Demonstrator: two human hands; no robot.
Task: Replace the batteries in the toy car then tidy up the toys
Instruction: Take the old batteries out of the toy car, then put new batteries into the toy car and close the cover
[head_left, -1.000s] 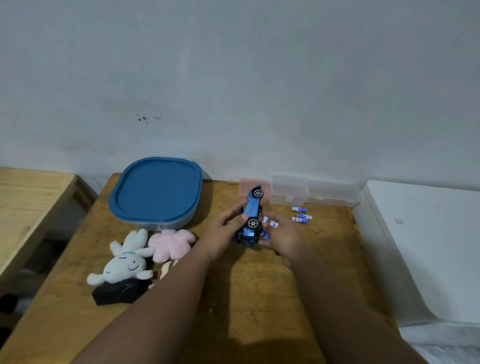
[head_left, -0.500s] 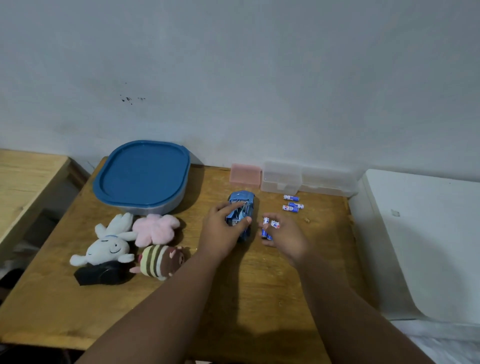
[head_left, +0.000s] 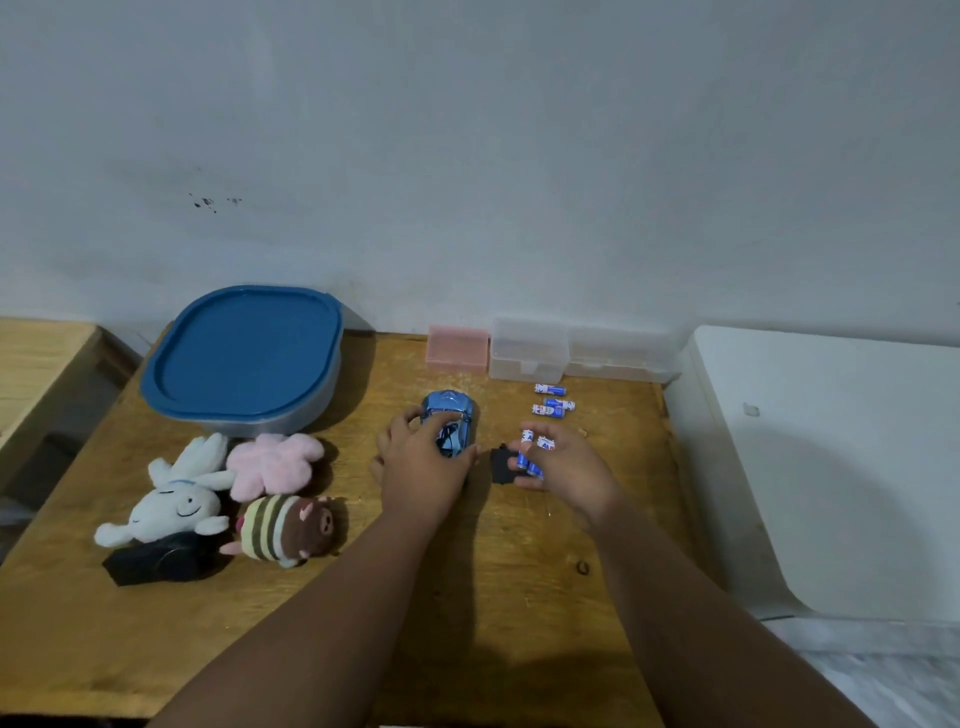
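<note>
**Both hands busy at the car**

The left hand (head_left: 421, 470) grips the shiny blue toy car (head_left: 451, 410), fingers curled over its roof. The car sits on the wooden table (head_left: 467, 597). Just right of the car, the right hand (head_left: 569, 465) pinches a clutch of blue-and-white batteries (head_left: 527, 452) plus a small black flat piece (head_left: 500, 465). Three loose blue-and-white cells (head_left: 551, 402) lie further right of the car. Their label print is too blurred to read.

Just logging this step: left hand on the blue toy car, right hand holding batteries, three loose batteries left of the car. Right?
No: the head view shows the loose batteries right of the toy car, not left; the rest stands.
</note>
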